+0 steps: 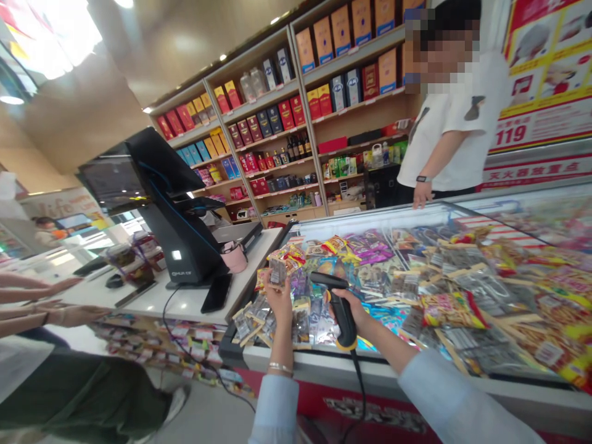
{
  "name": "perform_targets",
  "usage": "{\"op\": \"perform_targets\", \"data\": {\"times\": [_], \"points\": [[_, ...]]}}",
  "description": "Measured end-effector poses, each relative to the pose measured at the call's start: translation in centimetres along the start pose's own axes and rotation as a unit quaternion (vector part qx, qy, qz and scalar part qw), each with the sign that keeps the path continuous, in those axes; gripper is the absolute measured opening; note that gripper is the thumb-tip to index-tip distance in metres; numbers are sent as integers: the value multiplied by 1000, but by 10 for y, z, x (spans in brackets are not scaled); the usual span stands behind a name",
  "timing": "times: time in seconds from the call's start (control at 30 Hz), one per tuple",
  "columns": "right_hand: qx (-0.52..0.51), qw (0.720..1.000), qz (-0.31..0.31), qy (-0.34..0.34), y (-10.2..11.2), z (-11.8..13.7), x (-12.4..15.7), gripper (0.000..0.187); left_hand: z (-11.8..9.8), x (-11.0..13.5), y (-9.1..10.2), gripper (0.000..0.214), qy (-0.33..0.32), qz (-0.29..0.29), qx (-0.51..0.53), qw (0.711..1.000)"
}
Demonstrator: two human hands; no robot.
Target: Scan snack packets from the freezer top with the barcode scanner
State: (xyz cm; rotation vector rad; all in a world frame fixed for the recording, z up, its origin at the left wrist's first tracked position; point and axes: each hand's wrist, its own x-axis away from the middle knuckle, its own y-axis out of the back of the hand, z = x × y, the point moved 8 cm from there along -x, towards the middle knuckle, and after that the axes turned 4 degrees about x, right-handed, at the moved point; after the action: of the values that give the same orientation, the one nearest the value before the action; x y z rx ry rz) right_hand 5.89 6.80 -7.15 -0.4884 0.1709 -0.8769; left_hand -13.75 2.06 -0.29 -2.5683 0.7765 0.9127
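Observation:
My left hand is raised over the near-left corner of a glass-topped case, closed around a small clear snack packet with a printed label. My right hand grips a black and yellow barcode scanner, whose head points left toward that packet, with a gap between them. A dark cord hangs down from the scanner's handle. Beneath both hands lie many snack packets; among them are a red and yellow bag and several purple bags.
Left of the case, a white counter carries a black checkout terminal, a pink cup and a phone. Another person's hands rest at the far left. Behind the case stands a person in a white shirt, before shelves of boxes.

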Motion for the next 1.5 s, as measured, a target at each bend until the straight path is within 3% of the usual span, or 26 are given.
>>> {"op": "perform_targets", "data": {"times": [0.23,0.43,0.7,1.5], "points": [[-12,999,38,14,-7,4,4,36,-3,3,-7,43,-26,34,-54,998],[-33,998,35,31,-6,9,2,38,2,4,-8,37,-35,51,-89,994],[-42,997,21,59,-3,16,3,39,-1,5,-5,31,-31,30,-89,995],[-54,997,13,56,-1,15,4,42,-1,5,-5,29,-39,38,-120,991]]}}
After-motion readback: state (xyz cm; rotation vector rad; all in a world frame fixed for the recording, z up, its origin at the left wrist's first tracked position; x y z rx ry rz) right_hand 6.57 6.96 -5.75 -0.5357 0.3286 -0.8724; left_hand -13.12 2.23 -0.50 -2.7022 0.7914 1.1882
